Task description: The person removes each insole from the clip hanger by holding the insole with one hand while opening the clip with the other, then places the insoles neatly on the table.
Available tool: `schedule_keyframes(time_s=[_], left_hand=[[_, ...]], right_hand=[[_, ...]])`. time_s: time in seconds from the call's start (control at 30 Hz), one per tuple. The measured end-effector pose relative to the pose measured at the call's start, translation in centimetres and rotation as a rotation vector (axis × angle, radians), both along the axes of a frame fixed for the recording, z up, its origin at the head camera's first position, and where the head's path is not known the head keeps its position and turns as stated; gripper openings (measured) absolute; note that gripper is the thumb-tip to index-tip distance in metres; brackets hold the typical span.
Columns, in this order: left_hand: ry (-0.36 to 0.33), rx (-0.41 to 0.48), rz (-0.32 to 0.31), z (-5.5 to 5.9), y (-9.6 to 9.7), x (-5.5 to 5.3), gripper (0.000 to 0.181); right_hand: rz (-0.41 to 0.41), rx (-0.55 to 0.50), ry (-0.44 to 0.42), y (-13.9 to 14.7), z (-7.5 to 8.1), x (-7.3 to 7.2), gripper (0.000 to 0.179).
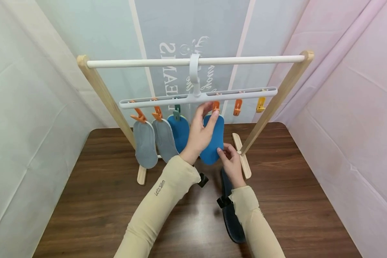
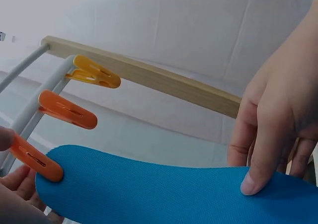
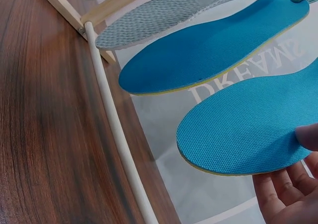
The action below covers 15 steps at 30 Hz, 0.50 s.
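My left hand [image 1: 200, 132] is up at an orange clip [image 1: 216, 105] under the grey hanger [image 1: 161, 101], thumb and fingers on either side of it. That clip overlaps the top end of a blue insole [image 2: 134, 189]. Lower down, my right hand [image 1: 233, 163] pinches the same insole near its bottom edge, thumb on the front face and fingers behind. Left of it hangs another blue insole [image 3: 198, 55] from a green clip [image 1: 176, 113]. Two grey insoles [image 1: 145, 143] hang further left from orange clips [image 1: 138, 116].
The hanger hooks over the white rod [image 1: 251, 60] of a wooden stand [image 1: 104, 98]. Another orange clip [image 1: 237, 107] and a yellow clip [image 1: 260, 104] hang at the right with nothing in them. A dark shoe-shaped item [image 1: 232, 218] lies on the wooden table [image 1: 84, 204], partly under my right forearm.
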<state>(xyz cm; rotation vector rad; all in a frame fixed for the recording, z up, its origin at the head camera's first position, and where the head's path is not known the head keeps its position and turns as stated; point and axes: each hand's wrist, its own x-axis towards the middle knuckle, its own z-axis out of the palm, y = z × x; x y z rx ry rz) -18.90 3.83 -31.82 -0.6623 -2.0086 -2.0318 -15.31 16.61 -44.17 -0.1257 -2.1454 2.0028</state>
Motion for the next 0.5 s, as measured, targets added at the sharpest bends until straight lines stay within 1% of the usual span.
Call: schedule_keyframes(time_s=[0.07,0.1,0.2,0.3,0.33,0.5], left_hand=[[0.023,0.028,-0.004,-0.09,0.09,-0.15,0.04],[0.028,0.038,-0.006,0.26,0.07,0.1,0.039],[0.04,0.054,-0.001,0.23,0.15,-0.05,0.036],[0.033,0.053,-0.003,0.27,0.08,-0.22,0.036],[0.035,0.052,-0.003,-0.09,0.11,-0.58,0.037],[0.015,0.036,0.0,0.01,-0.05,-0.87,0.038]], right_hand=[[-0.005,0.0,0.009,0.07,-0.56,-0.2,0.026],[-0.008,0.004,0.017,0.08,-0.76,-0.27,0.026],[-0.009,0.002,0.028,0.07,-1.01,-0.35,0.027],[-0.011,0.003,0.025,-0.06,-0.95,-0.3,0.027],[-0.013,0.004,0.024,-0.09,-0.92,-0.27,0.027],[-0.017,-0.005,0.024,-0.27,-1.02,-0.15,0.026]])
